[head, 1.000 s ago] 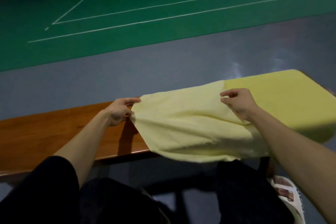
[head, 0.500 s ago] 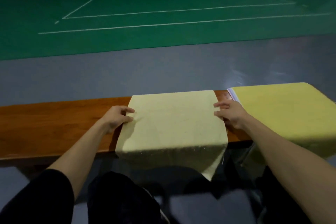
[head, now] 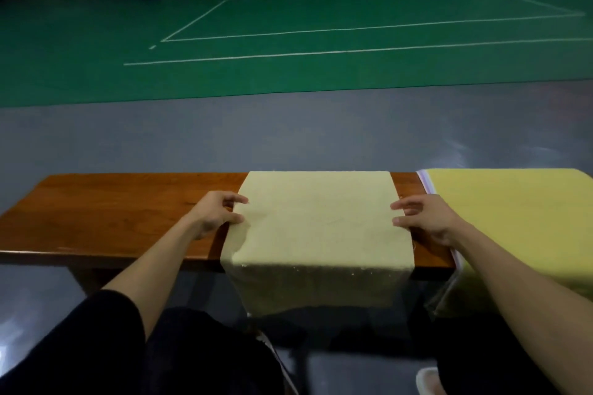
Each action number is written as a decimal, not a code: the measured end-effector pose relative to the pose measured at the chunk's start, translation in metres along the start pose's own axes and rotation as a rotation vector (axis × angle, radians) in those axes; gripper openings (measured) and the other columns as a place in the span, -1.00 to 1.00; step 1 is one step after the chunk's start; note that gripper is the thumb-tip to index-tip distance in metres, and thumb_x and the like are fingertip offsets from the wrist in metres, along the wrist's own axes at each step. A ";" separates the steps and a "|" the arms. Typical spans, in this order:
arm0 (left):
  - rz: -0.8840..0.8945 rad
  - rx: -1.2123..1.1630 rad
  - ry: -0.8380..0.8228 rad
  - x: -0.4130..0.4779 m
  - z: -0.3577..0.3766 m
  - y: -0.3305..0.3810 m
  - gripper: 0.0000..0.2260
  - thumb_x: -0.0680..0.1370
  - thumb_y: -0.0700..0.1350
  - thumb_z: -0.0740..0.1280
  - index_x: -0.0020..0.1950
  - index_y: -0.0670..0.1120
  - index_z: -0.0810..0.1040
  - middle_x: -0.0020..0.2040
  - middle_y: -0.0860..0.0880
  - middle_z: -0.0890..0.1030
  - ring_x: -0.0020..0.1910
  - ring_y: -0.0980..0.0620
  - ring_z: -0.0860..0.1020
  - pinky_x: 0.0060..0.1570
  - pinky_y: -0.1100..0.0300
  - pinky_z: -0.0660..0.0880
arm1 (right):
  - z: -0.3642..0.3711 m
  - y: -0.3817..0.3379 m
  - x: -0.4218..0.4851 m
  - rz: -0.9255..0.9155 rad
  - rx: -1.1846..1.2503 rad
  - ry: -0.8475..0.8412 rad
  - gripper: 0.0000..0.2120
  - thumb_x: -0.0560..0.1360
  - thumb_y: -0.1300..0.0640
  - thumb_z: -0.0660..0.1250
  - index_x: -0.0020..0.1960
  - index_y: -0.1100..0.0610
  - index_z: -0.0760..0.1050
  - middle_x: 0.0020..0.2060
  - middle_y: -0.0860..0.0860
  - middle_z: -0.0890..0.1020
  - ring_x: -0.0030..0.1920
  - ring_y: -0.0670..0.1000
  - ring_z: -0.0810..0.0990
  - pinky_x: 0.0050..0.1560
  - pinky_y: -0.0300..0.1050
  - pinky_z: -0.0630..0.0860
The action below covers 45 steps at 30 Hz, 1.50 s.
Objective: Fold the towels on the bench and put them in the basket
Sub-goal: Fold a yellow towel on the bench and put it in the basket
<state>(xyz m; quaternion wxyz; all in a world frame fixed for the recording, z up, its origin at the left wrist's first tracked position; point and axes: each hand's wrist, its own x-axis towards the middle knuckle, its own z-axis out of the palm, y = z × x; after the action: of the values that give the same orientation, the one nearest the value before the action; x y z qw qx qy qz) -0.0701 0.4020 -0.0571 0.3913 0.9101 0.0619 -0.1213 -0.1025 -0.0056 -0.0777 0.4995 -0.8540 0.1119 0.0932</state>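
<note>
The pale yellow towel lies flat and square across the worktop, its far edge level with the far side and its near part hanging over the front edge into shadow. A second ago it was lifted, skewed and partly draped over the brighter yellow stack of towels to the right. Now it sits apart from that stack, with a strip of bare wood between them. I judge it spread and ready for a first fold, with no fold made yet.

The left hand pinches the towel's left edge between thumb and fingers, and the cloth is slightly raised there. The right hand looks to pinch the right edge the same way, though its grip is less plain.

The basket is not in view. The towel's hanging end is too dark to read. The stack is cut off at the frame's right, and only a thin pale edge of its lower layers shows.
</note>
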 end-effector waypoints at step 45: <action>0.224 0.348 0.296 0.045 -0.022 0.043 -0.71 0.61 0.04 0.23 -0.24 -0.06 0.52 -0.39 -0.04 0.59 -0.41 0.03 0.56 -0.35 0.08 0.50 | -0.045 -0.032 0.057 -0.274 -0.555 0.394 -0.76 0.57 -0.04 0.28 0.01 0.10 0.60 -0.16 0.06 0.66 -0.16 0.06 0.55 -0.21 -0.05 0.48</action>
<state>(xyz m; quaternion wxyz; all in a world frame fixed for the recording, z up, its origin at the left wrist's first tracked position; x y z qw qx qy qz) -0.0144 0.3895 -0.0243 0.2266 0.9728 -0.0046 0.0486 -0.0368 -0.0357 -0.0446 0.2252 -0.9657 0.0611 -0.1141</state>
